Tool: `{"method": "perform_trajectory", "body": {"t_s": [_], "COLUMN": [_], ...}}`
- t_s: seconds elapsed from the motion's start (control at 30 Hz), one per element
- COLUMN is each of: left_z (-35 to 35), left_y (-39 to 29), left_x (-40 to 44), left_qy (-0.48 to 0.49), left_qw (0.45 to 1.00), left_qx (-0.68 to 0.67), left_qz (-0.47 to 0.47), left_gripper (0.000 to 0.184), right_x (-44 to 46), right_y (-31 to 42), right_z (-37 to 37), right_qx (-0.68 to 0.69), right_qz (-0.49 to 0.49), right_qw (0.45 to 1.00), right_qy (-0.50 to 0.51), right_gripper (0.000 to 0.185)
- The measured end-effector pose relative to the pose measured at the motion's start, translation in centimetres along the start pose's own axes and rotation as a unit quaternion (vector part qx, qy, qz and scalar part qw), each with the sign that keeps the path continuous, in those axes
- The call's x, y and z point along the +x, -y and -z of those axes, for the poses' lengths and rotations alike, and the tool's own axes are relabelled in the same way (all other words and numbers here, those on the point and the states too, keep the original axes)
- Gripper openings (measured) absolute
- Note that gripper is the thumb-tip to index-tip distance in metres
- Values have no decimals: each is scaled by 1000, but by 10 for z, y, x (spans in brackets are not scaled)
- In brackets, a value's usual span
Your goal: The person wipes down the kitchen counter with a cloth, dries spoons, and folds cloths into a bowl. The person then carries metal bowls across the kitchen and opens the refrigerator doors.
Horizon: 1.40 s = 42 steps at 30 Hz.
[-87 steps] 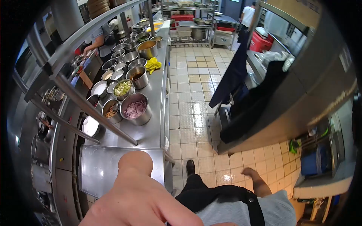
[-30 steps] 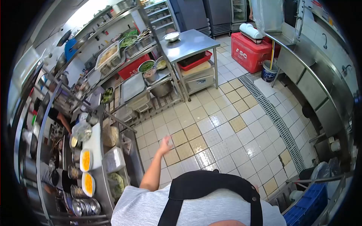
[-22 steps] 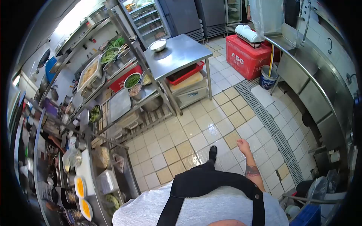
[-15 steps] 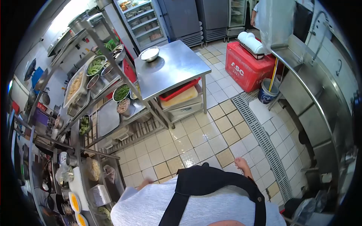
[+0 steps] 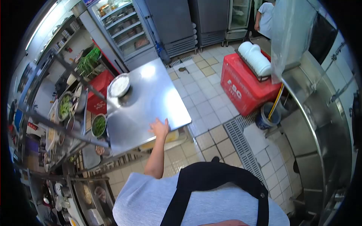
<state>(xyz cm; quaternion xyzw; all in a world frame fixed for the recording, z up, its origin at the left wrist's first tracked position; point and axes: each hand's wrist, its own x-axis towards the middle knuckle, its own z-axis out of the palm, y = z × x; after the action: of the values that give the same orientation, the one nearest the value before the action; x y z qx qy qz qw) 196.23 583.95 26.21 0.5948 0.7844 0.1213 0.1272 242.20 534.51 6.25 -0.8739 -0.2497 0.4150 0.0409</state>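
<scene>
My left hand (image 5: 160,128) reaches forward over the near part of the steel table (image 5: 152,94), fingers spread and nothing in them. Whether the fingertips touch the metal I cannot tell. Farther back on that table, at its left side, stands a metal bowl (image 5: 120,85) filled with something white, a good way from my hand. Below the table's near edge, a yellowish board or tray (image 5: 172,136) partly shows on a lower shelf. My right hand is out of sight, hidden below my shirt and black apron.
Left stands a rack with containers of greens (image 5: 99,125). A red cooler box (image 5: 241,84) carries a rack of white dishes (image 5: 254,58). Beside it are a bucket (image 5: 268,116) and a steel sink counter (image 5: 301,132). A floor drain (image 5: 245,150) crosses the tiles. Another person (image 5: 265,19) stands at the back.
I have moved forward, so the table and cooler are nearer. My left hand has come up from beside my body to over the table. My right hand has left the view.
</scene>
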Motion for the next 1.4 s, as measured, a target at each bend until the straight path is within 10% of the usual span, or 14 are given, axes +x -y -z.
{"method": "perform_trajectory", "body": {"t_s": [0.23, 0.33, 0.43, 0.57, 0.8, 1.0, 1.2, 1.4], "left_z": [45, 29, 50, 31, 19, -57, -14, 30], "left_y": [-50, -57, -137, -278, -557, -592, -588, -652], "left_x": [39, 91, 173, 336, 504, 634, 749, 911], "left_qy": [90, 134, 167, -53, 230, 236, 280, 152], "left_qw": [982, 943, 945, 996, 883, 938, 957, 946], "left_qx": [46, 72, 143, -63, -177, -26, 58, -186], "left_qz": [162, 297, 243, 40, -369, -254, -38, -215], "left_gripper": [85, 75, 69, 59, 62, 61, 70, 50], "right_x": [232, 366, 380, 434, 567, 700, 825, 771], "right_y": [337, 452, 570, 617, 628, 815, 1151, 1466], "right_z": [226, 256, 281, 290, 359, 446, 568, 677], "right_qx": [205, 121, 48, -52, -52, 94, 27, 120], "right_qz": [105, 345, 376, 377, 239, 220, 431, 621], "right_qw": [969, 912, 913, 923, 966, 954, 901, 774], "right_qy": [-85, -183, -150, 60, 84, 180, 44, -39], "right_gripper": [20, 17, 23, 28, 41, 42, 57, 83]}}
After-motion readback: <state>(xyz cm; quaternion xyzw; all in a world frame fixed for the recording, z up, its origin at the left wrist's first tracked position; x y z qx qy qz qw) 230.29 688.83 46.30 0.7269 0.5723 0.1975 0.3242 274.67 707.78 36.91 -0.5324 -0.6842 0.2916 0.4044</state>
